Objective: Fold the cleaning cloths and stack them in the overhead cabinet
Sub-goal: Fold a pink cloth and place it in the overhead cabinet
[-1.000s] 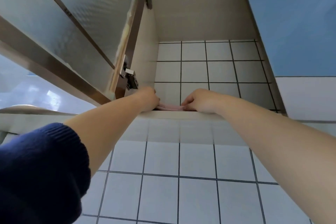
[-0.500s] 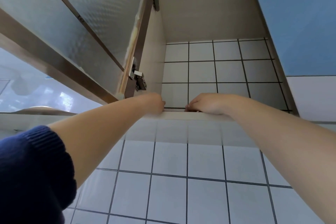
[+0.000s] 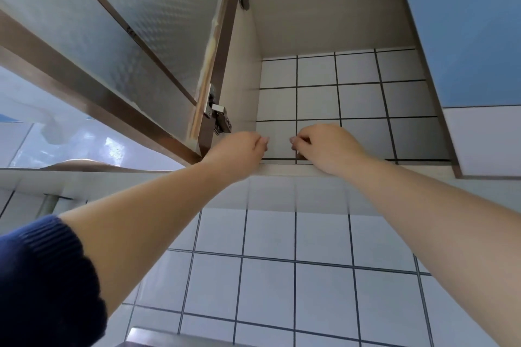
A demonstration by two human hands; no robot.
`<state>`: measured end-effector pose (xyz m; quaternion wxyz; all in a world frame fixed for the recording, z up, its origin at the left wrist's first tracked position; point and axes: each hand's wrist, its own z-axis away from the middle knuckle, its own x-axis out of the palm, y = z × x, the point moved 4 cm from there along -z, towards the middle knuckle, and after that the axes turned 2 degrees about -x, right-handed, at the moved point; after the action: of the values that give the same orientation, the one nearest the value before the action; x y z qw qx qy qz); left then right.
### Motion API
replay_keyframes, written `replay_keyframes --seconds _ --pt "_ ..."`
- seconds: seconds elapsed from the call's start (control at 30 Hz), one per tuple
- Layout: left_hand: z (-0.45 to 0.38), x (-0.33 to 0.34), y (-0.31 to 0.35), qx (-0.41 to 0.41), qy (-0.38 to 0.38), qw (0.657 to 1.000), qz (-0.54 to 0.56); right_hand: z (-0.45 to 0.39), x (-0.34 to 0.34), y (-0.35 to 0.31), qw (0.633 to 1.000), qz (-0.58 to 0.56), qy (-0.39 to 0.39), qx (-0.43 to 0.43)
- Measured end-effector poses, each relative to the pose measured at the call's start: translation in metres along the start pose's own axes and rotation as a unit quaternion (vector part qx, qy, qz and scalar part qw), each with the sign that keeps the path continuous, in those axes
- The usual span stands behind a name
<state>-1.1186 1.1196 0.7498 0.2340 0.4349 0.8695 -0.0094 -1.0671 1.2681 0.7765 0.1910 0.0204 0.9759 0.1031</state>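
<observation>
The overhead cabinet (image 3: 284, 169) stands open above me, its back wall tiled. My left hand (image 3: 239, 149) and my right hand (image 3: 324, 146) are both raised just over the front lip of its bottom shelf, a small gap between them. Their fingers are loosely curled, nails facing each other, and nothing shows in either hand. No cleaning cloth is visible; the shelf floor is hidden behind the lip from this low angle.
The frosted-glass cabinet door (image 3: 135, 25) hangs open to the left, with metal hinges (image 3: 220, 120) close by my left hand. A blue cabinet front (image 3: 465, 22) borders the right side. White wall tiles (image 3: 267, 276) run below the cabinet.
A second ago both hands pressed on a pink cloth at the shelf's front. They have since lifted off it, and the cloth is out of sight behind the lip.
</observation>
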Motion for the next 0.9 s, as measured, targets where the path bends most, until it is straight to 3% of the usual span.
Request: replay_keyframes --seconds 0.1,0.23,0.33,0.47,0.63,0.9 --pt "0.022 -0.013 0.007 0.036 0.047 0.995 0.082 0.012 -0.008 -0.012 0.996 0.022 0.070 -0.042" --pt "0.063 -0.031 -0.003 0.010 0.066 0.980 0.187 0.041 -0.018 -0.037 0.987 -0.111 0.105 -0.059" --pt "0.116 -0.045 -0.023 -0.037 0.029 0.975 0.216 0.085 -0.016 -0.071 0.964 -0.258 0.052 -0.041" --pt "0.194 -0.061 -0.046 -0.098 -0.006 0.963 0.250 0.138 -0.013 -0.128 0.933 -0.358 -0.038 -0.028" --pt "0.304 -0.098 -0.061 -0.179 -0.046 0.944 0.275 0.209 -0.018 -0.224 0.848 -0.514 -0.132 -0.003" --pt "0.483 -0.241 -0.074 -0.323 0.001 0.913 0.250 0.305 -0.066 -0.408 0.703 -0.665 -0.252 -0.020"
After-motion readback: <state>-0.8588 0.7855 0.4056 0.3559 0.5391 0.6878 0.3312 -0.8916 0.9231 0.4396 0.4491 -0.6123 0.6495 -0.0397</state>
